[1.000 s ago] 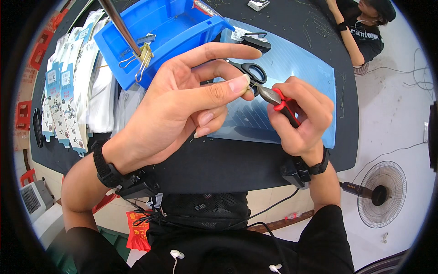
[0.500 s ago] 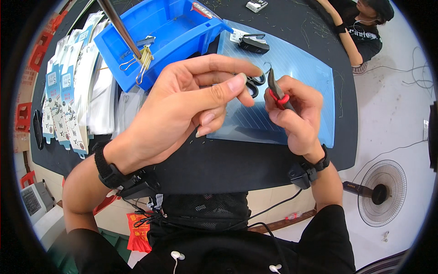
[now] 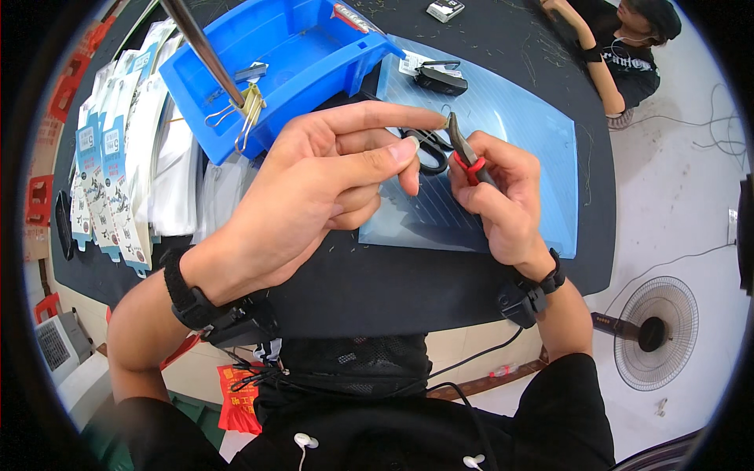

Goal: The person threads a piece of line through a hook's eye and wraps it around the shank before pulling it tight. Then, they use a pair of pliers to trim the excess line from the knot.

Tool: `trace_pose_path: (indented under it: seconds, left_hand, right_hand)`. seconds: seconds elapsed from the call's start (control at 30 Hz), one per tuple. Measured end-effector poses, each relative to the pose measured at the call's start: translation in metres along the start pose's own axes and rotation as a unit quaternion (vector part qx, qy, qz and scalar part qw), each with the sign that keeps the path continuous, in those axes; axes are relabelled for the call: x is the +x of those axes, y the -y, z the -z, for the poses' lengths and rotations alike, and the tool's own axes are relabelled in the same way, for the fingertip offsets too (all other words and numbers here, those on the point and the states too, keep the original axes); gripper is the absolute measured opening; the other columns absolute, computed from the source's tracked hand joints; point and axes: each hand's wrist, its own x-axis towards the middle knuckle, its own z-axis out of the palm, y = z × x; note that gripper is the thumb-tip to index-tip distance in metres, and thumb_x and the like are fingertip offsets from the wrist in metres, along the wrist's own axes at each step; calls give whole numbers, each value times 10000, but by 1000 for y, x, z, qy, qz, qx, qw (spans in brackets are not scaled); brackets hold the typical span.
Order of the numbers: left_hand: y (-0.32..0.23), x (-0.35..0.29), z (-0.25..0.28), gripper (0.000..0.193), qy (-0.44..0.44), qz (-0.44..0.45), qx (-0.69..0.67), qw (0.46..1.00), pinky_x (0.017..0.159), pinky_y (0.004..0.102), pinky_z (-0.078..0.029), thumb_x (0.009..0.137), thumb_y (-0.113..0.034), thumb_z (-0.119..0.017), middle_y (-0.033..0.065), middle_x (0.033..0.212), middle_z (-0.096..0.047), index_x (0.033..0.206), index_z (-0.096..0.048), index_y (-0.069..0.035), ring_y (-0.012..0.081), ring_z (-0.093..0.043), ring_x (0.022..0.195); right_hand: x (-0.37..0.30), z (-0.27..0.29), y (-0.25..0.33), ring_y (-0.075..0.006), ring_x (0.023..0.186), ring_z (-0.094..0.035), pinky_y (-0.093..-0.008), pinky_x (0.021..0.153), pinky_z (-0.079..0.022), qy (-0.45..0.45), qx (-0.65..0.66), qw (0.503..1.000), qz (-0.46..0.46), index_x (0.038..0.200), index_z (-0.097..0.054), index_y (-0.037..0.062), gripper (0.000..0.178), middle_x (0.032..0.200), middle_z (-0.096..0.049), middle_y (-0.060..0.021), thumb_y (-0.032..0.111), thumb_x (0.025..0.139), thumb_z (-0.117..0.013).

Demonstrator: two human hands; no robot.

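My right hand (image 3: 506, 196) is closed around a pair of pliers (image 3: 462, 145) with red and dark grips, their jaws pointing up and away. At the jaw tips a small curved hook (image 3: 446, 110) sticks out. My left hand (image 3: 322, 169) is just left of the pliers, its index finger stretched out to the jaw tips. Its thumb presses toward the middle finger on a thin line, which is hard to see. Behind my fingers, black-handled scissors (image 3: 430, 157) lie on a translucent blue sheet (image 3: 534, 173), partly hidden.
A blue bin (image 3: 275, 86) stands at the far left, with a metal pole and binder clips (image 3: 250, 110) by its near wall. Stacked packaging cards (image 3: 118, 165) cover the left side. A black stapler-like object (image 3: 440, 78) lies on the sheet. Another person (image 3: 624, 71) sits far right; a fan (image 3: 653, 334) stands right.
Both hands have come closer together. The pliers have shifted left, and their jaw tips now meet my left index fingertip beside the hook. More of the scissors shows.
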Motion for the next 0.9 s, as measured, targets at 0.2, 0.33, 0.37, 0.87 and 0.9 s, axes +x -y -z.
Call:
trace_pose_path:
  seconds: [0.2,0.33,0.37,0.87,0.9]
  left_hand:
    - [1,1,1,362,-8,22,-18,1000,448,164,-218,1090,-91,-557,13,887,-631,1432,-619,11,-28,-294,495]
    - [3,2,2,348,-2,26,-43,999,444,163,-209,1088,-83,-555,10,883,-618,1411,-637,15,-29,-278,492]
    - [3,2,2,350,-1,27,-44,999,444,163,-208,1087,-82,-556,12,885,-616,1413,-635,16,-29,-275,493]
    - [4,2,4,350,16,27,-56,998,448,162,-201,1082,-94,-578,21,893,-602,1406,-636,25,-30,-267,508]
    - [4,2,3,351,19,25,-54,998,448,162,-201,1082,-96,-580,21,893,-602,1406,-636,25,-30,-267,508]
  right_hand:
    - [1,-1,2,-62,740,-491,-227,661,-374,10,21,1000,-13,915,-630,-13,147,807,-575,-6,77,804,-594]
    - [-1,-2,4,-48,707,-469,-228,624,-350,16,56,997,-44,884,-618,-7,120,780,-573,-1,78,804,-591]
    - [-1,-2,4,-47,688,-461,-229,607,-341,22,69,996,-48,876,-615,-6,113,769,-574,-4,77,803,-590]
    - [0,-2,0,-47,536,-352,-254,484,-239,91,271,953,-103,925,-608,-42,146,708,-548,-35,21,798,-576]
    - [0,-2,0,-47,535,-349,-255,483,-238,93,277,950,-108,931,-608,-43,152,708,-546,-36,18,797,-573]
